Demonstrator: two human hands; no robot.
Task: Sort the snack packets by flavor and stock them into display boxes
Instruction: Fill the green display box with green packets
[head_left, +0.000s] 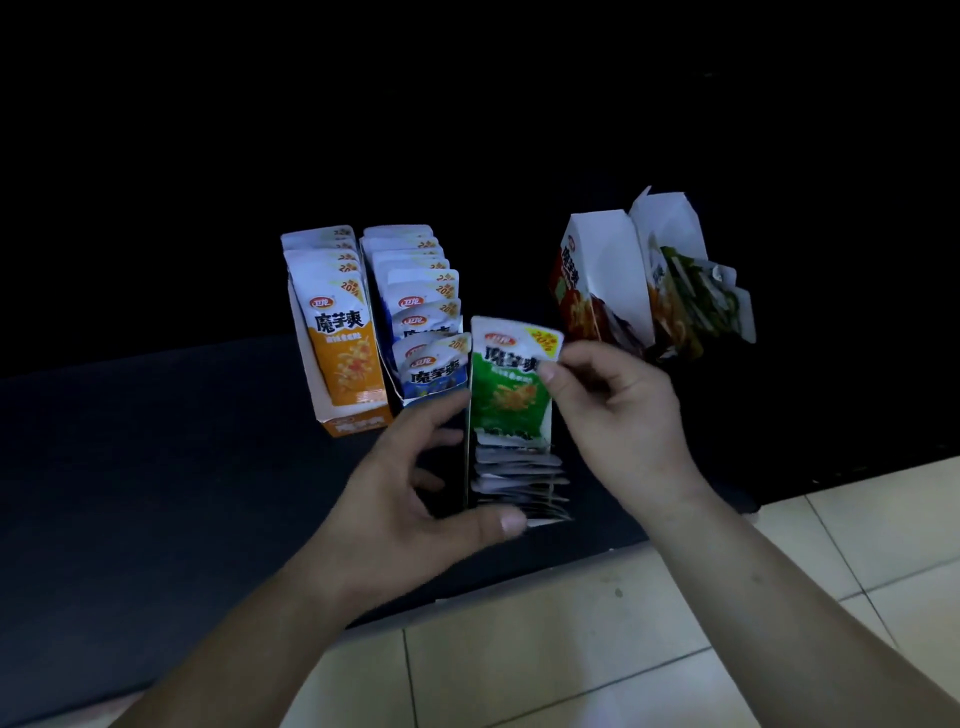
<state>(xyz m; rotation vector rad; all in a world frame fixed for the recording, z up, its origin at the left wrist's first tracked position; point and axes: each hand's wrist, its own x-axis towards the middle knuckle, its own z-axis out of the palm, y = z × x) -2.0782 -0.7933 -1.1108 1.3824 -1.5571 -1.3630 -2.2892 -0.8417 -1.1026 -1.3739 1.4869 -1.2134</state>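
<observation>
The right hand (597, 395) pinches a green packet (511, 384) upright above the display box (511, 483), which the left hand (415, 493) grips (orange and blue boxes behind). Tilted, the packet could snag on others.

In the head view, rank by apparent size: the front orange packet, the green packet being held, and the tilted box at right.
1. Tilted box, clearly largest.
2 and 3. Orange packet and green packet look about alike; the green one sits nearer the camera and the right hand partly covers it, so no ranking.
</observation>
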